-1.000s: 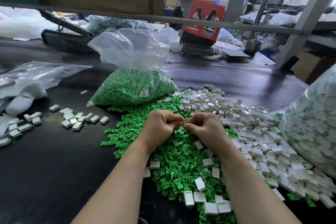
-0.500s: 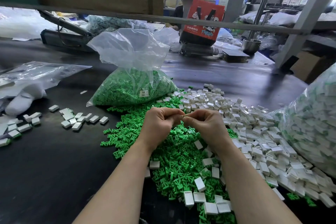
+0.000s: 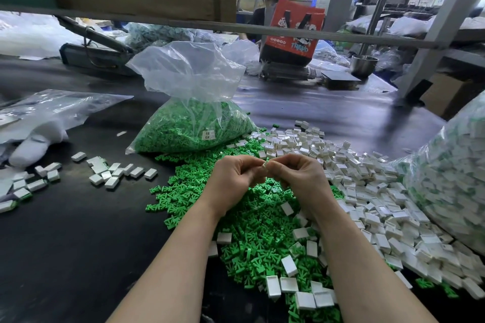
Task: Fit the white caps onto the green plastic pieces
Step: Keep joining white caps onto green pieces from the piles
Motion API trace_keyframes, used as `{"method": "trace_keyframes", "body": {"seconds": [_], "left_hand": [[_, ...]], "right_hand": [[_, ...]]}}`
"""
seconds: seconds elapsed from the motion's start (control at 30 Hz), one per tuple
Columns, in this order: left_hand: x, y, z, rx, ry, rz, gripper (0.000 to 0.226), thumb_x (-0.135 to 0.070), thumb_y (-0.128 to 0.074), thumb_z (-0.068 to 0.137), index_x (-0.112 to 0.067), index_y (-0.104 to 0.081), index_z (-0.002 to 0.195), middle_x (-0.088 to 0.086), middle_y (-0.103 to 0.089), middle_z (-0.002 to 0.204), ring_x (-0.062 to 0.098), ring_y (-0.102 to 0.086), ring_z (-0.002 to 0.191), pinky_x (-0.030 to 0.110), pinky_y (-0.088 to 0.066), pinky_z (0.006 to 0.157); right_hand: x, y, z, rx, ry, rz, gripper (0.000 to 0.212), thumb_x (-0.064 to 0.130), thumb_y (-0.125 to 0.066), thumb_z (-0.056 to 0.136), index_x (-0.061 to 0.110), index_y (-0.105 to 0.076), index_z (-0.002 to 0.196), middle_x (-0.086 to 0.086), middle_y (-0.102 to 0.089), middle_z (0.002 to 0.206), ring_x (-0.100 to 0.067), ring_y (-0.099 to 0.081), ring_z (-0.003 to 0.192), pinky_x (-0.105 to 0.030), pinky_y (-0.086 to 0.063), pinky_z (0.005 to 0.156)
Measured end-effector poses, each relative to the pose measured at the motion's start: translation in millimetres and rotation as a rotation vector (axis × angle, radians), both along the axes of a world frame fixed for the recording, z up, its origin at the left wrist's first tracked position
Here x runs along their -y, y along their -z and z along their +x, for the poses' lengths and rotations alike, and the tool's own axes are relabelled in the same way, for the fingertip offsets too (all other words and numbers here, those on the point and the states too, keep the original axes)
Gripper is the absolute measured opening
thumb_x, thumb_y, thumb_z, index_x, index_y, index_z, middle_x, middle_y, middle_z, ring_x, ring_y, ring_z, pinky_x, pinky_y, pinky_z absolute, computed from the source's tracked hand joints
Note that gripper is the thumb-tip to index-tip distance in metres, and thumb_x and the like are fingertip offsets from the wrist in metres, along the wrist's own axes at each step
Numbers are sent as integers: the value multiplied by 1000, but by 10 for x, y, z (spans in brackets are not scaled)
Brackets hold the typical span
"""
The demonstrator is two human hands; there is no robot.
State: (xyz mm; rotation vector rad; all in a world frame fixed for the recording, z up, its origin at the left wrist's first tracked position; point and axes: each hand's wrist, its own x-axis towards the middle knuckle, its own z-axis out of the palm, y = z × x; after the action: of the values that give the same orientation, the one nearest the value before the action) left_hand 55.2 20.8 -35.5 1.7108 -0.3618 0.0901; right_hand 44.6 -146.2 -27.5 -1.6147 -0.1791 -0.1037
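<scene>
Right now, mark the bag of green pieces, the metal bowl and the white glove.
bag of green pieces (image 3: 191, 128), head view, its bulging filled part.
metal bowl (image 3: 364, 65), head view, its side wall.
white glove (image 3: 36, 143), head view, its fingers.

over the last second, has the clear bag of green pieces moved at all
No. The bag of green pieces sits in the same spot on the black table, its front edge just as close to the loose green pile as it was a second ago.
</scene>
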Motion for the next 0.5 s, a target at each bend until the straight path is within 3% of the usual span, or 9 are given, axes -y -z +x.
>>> {"method": "trace_keyframes", "body": {"seconds": [0.13, 0.3, 0.43, 0.5], "left_hand": [[18, -32, 0, 105, -105, 66, 23, -7, -72, 86, -9, -73, 108, -17, -73, 86, 12, -72, 85, 22, -57, 79], [69, -63, -27, 213, -166, 156, 21, -11, -75, 84, -12, -76, 105, -8, -71, 102, 4, -66, 96, 26, -53, 94], [126, -68, -48, 160, -134, 98, 21, -9, -75, 84, -9, -76, 104, -4, -72, 104, 10, -69, 97, 36, -55, 94], [147, -74, -57, 136, -123, 62, 21, -5, -73, 85, -7, -75, 105, -2, -74, 100, 14, -71, 93, 39, -56, 92]], "right_hand": [[-30, -31, -8, -72, -62, 65, 47, 55, -61, 78, 10, -63, 90, -2, -68, 66, -9, -57, 56, -23, -42, 53], [-91, -62, -33, -163, -113, -117, 79, 74, -24, 84, 10, -69, 81, -3, -64, 61, -10, -51, 52, -20, -37, 49], [-140, -95, -59, -164, -127, -148, 73, 72, -22, 88, 26, -71, 58, -2, -63, 56, -8, -49, 48, -15, -40, 48], [-131, -89, -56, -161, -145, -138, 74, 71, -24, 89, 21, -68, 57, -5, -61, 56, -12, -49, 51, -21, -41, 54]]}}
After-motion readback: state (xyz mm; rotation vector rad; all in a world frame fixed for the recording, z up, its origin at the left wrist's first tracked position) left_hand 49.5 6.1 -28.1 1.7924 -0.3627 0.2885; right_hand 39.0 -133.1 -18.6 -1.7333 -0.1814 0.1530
